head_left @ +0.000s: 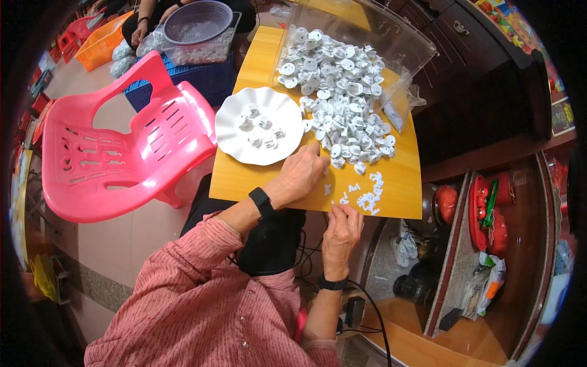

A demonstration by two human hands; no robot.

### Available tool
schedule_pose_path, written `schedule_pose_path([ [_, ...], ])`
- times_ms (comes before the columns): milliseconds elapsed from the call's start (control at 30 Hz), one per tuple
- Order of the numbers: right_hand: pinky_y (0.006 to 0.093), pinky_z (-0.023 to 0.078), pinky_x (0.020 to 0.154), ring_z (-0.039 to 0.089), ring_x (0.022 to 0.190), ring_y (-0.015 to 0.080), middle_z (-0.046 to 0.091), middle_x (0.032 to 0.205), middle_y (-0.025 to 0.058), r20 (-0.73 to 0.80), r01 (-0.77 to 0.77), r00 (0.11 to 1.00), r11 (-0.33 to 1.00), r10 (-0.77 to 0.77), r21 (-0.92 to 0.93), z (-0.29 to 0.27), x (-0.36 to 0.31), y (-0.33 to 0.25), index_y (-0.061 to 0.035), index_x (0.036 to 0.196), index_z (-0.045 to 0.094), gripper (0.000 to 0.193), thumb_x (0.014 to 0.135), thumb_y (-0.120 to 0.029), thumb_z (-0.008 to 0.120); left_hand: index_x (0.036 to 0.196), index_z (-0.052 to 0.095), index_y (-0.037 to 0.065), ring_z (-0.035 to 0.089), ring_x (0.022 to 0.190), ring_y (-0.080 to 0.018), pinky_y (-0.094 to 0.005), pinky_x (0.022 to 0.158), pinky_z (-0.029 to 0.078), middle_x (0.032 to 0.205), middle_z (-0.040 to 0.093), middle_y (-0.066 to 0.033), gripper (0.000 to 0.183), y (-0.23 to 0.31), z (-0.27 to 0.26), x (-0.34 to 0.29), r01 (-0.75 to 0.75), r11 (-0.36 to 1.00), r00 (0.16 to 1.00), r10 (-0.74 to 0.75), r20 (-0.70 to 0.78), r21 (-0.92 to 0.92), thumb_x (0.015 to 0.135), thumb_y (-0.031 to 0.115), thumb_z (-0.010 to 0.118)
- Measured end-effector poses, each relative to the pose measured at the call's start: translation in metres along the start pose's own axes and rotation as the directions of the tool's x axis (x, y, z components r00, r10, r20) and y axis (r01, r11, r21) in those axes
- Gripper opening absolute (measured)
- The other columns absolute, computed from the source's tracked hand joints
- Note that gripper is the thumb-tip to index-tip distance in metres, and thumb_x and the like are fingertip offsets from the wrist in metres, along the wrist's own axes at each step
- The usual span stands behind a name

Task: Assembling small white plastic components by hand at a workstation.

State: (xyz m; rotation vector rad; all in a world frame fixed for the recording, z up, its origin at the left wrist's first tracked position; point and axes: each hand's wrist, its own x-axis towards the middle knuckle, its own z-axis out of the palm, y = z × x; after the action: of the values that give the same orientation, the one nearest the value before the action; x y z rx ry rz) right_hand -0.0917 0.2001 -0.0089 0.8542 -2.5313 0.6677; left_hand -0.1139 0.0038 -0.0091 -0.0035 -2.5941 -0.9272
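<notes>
As both hands (342, 238) curl, grips unclear, bare tabletop (403, 183) separates small white pieces (369, 200) from its right edge.

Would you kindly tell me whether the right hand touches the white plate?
Apart: the head view shows yellow tabletop and the left hand between the right hand and the white plate.

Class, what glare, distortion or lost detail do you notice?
Head view: pale glare on the pink chair; head view: the right edge of the brown shelf unit bows; head view: the small white pieces are too tiny for clear detail.
</notes>
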Motion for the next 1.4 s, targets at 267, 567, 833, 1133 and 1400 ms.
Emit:
schedule_pose_path([
  [267,0.0461,0.048,0.087,0.059,0.099,0.0335,0.06,0.101,0.0139,-0.054,-0.004,0.999,1.0,0.003,-0.022,0.003,0.001,-0.001,0.0007,0.097,0.064,0.012,0.087,0.0,0.069,0.098,0.067,0.0,0.067,0.08,-0.0318,-0.0419,0.071,0.054,0.091,0.065,-0.0156,0.019,-0.001,-0.002,-0.018,0.017,0.974,0.99,-0.048,-0.134,-0.225,0.087,0.014,0.071],
  [567,0.0478,0.047,0.087,0.057,0.098,0.0382,0.056,0.101,0.018,-0.122,-0.086,0.987,0.99,0.1,0.113,0.01,-0.002,-0.005,0.001,0.1,0.056,0.01,0.092,0.001,0.063,0.111,0.066,0.0,0.066,0.073,-0.0096,-0.0242,0.067,0.056,0.088,0.069,-0.0025,0.022,0.01,-0.02,-0.063,0.377,0.252,0.899,-0.33,0.287,-0.891,0.098,0.017,0.068],
  [833,0.0314,0.052,0.068,0.062,0.074,0.0164,0.065,0.088,0.0098,0.001,-0.357,0.89,0.697,0.455,0.621,0.0,-0.003,-0.035,0.0017,0.102,0.061,0.011,0.095,-0.004,0.066,0.133,0.058,-0.006,0.07,0.104,-0.0216,-0.0305,0.093,0.059,0.119,0.068,-0.015,0.036,0.01,-0.029,-0.08,0.423,-0.223,0.846,-0.249,0.471,-0.878,0.102,0.011,0.06],
  [1133,0.0249,0.052,0.073,0.061,0.081,0.0097,0.066,0.093,0.005,-0.059,-0.231,0.947,0.795,0.317,0.56,-0.005,0.001,-0.066,0.0018,0.105,0.062,0.013,0.094,-0.001,0.068,0.136,0.057,-0.004,0.066,0.115,-0.0257,-0.0365,0.1,0.057,0.129,0.064,-0.0169,0.037,0.01,-0.032,-0.091,0.416,-0.248,0.861,-0.204,0.467,-0.875,0.101,0.009,0.06],
  [1400,0.0291,0.052,0.071,0.063,0.076,0.0142,0.068,0.09,0.0073,-0.133,-0.138,0.965,0.868,0.226,0.477,-0.008,0.005,-0.07,0.0002,0.101,0.064,0.013,0.092,-0.005,0.072,0.134,0.058,-0.004,0.068,0.11,-0.0245,-0.0371,0.098,0.058,0.126,0.065,-0.0173,0.036,0.008,-0.037,-0.093,0.425,-0.25,0.867,-0.163,0.471,-0.87,0.101,0.011,0.06],
])
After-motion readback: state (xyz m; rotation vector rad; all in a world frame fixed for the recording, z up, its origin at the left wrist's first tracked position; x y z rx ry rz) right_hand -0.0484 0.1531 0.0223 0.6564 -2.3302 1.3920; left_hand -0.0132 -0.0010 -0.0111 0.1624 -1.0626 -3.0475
